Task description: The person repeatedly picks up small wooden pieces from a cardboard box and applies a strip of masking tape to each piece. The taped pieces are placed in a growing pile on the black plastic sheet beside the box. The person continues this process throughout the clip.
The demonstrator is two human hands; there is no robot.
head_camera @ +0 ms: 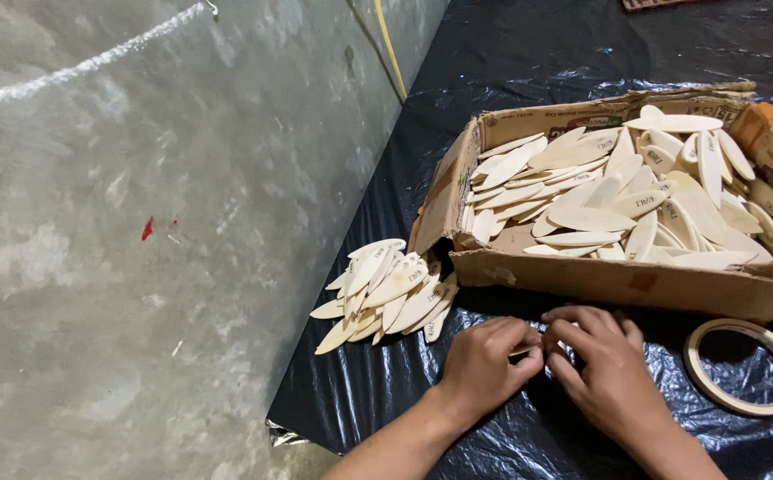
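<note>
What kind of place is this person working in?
Probably a small woodworking or packing workshop, with the work done on the floor: bare concrete floor, a black plastic sheet spread over it, and a torn cardboard box heaped with oval wooden biscuits.

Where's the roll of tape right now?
In the head view, the tape roll lies flat on the black plastic sheet, lower right, just right of the right hand, below the cardboard box.

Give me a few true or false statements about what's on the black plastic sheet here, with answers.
1. The cardboard box holds many flat wooden oval pieces. True.
2. The tape roll lies inside the box. False: it lies on the black plastic sheet, beside the right hand.
3. A loose pile of oval pieces lies outside the box. True.
4. The left hand and right hand are far apart. False: their fingertips meet.
</note>
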